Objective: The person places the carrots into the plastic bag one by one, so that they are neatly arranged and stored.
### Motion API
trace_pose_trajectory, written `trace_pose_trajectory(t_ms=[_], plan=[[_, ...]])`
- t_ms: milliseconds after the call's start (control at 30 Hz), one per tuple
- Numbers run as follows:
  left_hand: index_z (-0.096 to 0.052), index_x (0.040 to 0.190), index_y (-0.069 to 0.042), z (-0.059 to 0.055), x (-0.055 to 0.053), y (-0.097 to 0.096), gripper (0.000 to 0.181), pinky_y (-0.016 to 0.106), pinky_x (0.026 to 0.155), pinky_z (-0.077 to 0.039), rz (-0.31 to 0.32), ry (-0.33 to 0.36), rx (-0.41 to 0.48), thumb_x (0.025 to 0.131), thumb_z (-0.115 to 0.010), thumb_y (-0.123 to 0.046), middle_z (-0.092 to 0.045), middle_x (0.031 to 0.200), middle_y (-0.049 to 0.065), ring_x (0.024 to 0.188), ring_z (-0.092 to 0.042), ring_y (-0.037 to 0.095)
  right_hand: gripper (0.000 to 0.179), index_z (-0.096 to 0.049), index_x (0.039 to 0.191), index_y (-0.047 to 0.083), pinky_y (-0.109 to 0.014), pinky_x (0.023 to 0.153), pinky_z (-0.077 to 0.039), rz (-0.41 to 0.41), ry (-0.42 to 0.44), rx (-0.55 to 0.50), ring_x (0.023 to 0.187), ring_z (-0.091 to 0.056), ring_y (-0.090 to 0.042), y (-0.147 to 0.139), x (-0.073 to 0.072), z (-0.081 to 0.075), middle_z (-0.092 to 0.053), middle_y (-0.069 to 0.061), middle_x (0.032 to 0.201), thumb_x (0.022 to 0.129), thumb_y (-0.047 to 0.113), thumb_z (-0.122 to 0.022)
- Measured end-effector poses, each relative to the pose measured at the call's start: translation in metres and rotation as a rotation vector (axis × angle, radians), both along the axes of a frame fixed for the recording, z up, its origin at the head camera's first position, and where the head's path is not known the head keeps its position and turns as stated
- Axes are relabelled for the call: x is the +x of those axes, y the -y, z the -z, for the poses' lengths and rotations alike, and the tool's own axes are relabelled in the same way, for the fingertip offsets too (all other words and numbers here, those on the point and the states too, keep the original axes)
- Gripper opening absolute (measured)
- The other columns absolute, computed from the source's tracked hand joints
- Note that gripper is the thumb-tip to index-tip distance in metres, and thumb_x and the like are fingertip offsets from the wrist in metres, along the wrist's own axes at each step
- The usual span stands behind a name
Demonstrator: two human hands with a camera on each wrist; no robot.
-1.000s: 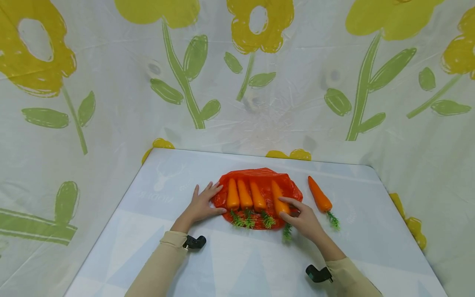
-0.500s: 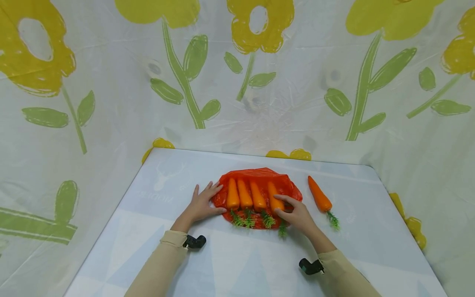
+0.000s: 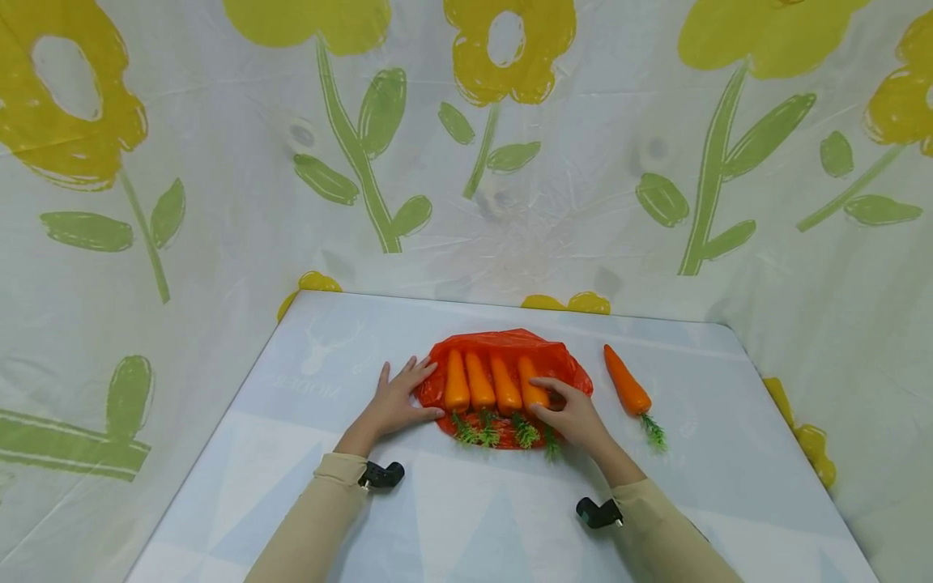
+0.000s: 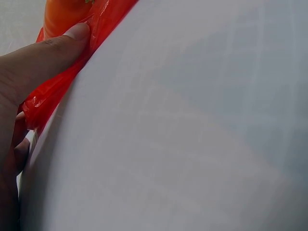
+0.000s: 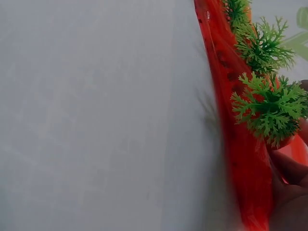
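A red plastic bag (image 3: 568,364) lies flat on the table with several orange toy carrots in a row on it, green tops toward the person. My left hand (image 3: 397,402) rests at the bag's left edge with fingers spread, and its thumb (image 4: 65,45) lies on the red plastic in the left wrist view. My right hand (image 3: 576,413) pinches the rightmost carrot (image 3: 530,380) of the row between thumb and fingers. Its leafy top (image 5: 272,106) shows in the right wrist view, while most of that hand is cut off there. Left of it lie the other carrots (image 3: 504,385), close together.
Another carrot (image 3: 625,380) lies on the table right of the bag, tip pointing away. The pale blue and white table (image 3: 437,518) has a flower-printed curtain (image 3: 554,227) behind it and at both sides.
My right hand has slid left with the pinched carrot, bringing it against the others in the row. My left hand has stayed in place.
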State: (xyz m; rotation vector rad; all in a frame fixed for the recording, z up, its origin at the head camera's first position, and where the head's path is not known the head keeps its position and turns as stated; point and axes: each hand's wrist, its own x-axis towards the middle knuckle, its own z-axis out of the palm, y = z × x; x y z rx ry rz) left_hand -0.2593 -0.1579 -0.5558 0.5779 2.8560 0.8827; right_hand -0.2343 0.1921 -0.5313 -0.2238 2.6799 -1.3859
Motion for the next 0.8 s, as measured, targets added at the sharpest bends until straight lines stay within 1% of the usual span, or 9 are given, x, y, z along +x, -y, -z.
trace_pose_trajectory(t_ms=[133,233,400,500,633,800], plan=[[-0.038,0.159,-0.015,0.0002,0.0002,0.0003,0.094,0.062,0.12,0.012,-0.001,-0.002,0.001,0.084,-0.078,-0.056,-0.029,0.166,0.003,0.156,-0.015,0.031,0.047,-0.066,0.136,0.024,-0.043,0.092,-0.055,0.003,0.012,0.004,0.107,-0.058,-0.026,0.0024,-0.0023,-0.0007,-0.063,-0.007,0.134,0.091,0.033,-0.078],[-0.038,0.159,-0.015,0.0001,0.0003,0.0005,0.094,0.061,0.12,0.013,0.0,0.0,0.001,0.084,-0.078,-0.056,-0.029,0.166,0.003,0.156,-0.014,0.03,0.047,-0.066,0.136,0.023,-0.042,0.092,-0.057,0.001,0.023,-0.004,0.104,-0.061,-0.025,0.0031,-0.0037,0.0001,-0.064,-0.007,0.132,0.091,0.033,-0.078],[-0.036,0.159,-0.015,0.0011,-0.0004,0.0008,0.095,0.061,0.12,0.013,-0.003,0.004,-0.009,0.084,-0.077,-0.056,-0.028,0.167,0.002,0.156,-0.013,0.03,0.049,-0.065,0.136,0.022,-0.042,0.093,-0.057,-0.005,0.028,0.006,0.104,-0.064,-0.024,0.0037,-0.0048,0.002,-0.064,-0.007,0.133,0.09,0.033,-0.079],[-0.035,0.16,-0.017,0.0019,-0.0008,0.0011,0.096,0.06,0.12,0.013,-0.008,0.009,-0.017,0.084,-0.077,-0.057,-0.027,0.167,0.001,0.156,-0.012,0.029,0.049,-0.065,0.137,0.021,-0.044,0.094,-0.057,-0.012,0.017,0.017,0.106,-0.064,-0.025,0.0038,-0.0045,0.0018,-0.062,-0.008,0.136,0.091,0.032,-0.079],[-0.035,0.16,-0.017,0.0024,-0.0011,0.0013,0.096,0.059,0.12,0.014,-0.008,0.008,-0.015,0.084,-0.077,-0.056,-0.027,0.167,0.001,0.156,-0.012,0.028,0.048,-0.066,0.137,0.021,-0.046,0.096,-0.056,-0.026,0.015,0.018,0.108,-0.063,-0.027,0.004,-0.0041,0.0009,-0.06,-0.008,0.139,0.091,0.029,-0.078],[-0.035,0.16,-0.016,0.0026,-0.0008,0.0007,0.096,0.06,0.12,0.014,-0.006,0.008,-0.014,0.084,-0.077,-0.057,-0.027,0.167,0.002,0.156,-0.013,0.029,0.048,-0.065,0.138,0.022,-0.046,0.096,-0.055,-0.032,0.019,0.026,0.108,-0.061,-0.027,0.0044,-0.0039,0.0019,-0.059,-0.008,0.14,0.092,0.03,-0.077]])
